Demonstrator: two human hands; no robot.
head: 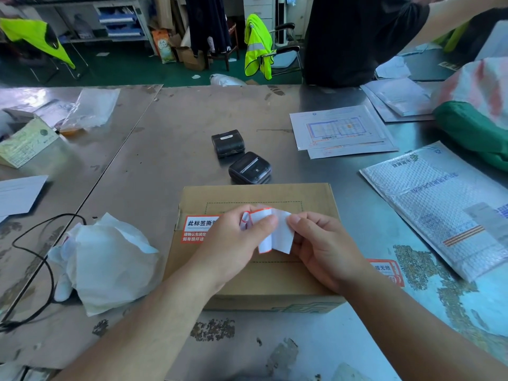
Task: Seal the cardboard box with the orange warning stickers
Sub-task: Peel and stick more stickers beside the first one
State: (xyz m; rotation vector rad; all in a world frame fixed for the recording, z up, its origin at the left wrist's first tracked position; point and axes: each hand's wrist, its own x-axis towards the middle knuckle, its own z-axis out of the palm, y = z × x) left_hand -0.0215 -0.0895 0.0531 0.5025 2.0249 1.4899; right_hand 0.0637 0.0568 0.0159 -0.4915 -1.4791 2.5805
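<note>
Both hands pinching sticker, raised above cardboard box

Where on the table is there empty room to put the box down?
Bare metal lies between the box and the near table edge, and left of the two black printers, up to the clear bag. Crowded: mailers and papers on the right, crumpled paper and cable on the left.
</note>
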